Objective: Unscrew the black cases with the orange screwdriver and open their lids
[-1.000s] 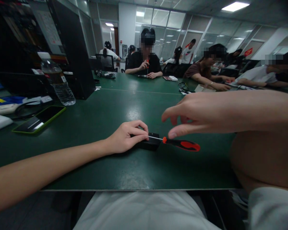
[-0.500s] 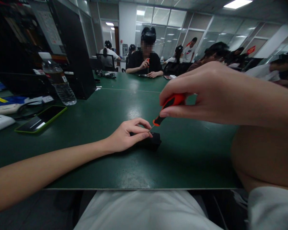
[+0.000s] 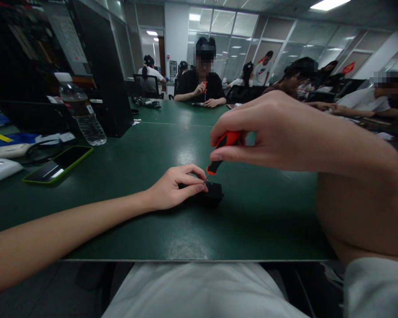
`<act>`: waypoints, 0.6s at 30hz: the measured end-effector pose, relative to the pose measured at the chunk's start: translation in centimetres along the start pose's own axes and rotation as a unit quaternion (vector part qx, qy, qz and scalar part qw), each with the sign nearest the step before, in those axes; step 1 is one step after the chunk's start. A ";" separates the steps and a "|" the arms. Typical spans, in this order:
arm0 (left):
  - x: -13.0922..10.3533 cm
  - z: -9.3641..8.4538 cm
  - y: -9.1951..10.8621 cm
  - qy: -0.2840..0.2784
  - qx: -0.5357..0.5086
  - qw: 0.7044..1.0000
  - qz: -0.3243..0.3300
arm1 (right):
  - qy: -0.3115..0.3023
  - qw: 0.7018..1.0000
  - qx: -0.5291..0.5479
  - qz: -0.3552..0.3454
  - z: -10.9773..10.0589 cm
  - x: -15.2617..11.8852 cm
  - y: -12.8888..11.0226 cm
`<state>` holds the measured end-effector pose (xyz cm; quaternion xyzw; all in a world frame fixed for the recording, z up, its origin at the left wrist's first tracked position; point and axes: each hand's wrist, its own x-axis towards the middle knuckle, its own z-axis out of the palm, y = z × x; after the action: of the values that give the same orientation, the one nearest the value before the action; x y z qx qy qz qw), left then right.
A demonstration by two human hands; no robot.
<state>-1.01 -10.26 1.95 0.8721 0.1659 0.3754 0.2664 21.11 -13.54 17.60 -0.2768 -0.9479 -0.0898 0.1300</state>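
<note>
My right hand grips the red and black handle of a screwdriver, which leans with its thin shaft pointing down and left. The shaft's tip reaches the fingertips of my left hand. Those fingers are pinched together at the tip, over a small black block-shaped object lying on the green table. Whatever sits between the left fingertips is too small to make out. The left part of the block is hidden under that hand.
On the left lie a phone with a green edge, a white device and cables. A water bottle stands beside a large black case. Across the table a person holds another screwdriver.
My right hand and the screwdriver have shifted slightly left, and the screwdriver stands steeper. My left hand stays almost where it was at the black block.
</note>
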 end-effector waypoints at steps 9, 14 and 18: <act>0.0 -0.2 0.2 -0.002 0.007 1.000 0.008 | -0.010 1.000 0.000 0.008 0.0 0.2 -0.2; -0.1 -0.3 0.1 -0.002 0.012 1.000 0.025 | -0.017 1.000 0.007 -0.008 0.1 0.4 -0.2; 0.1 -0.2 0.4 0.007 0.011 0.999 0.034 | -0.033 0.997 0.042 -0.057 -0.1 0.3 -0.2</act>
<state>-1.05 -10.47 2.32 0.8774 0.1422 0.3889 0.2425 20.73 -13.57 17.78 -0.2199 -0.9687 -0.0482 0.1043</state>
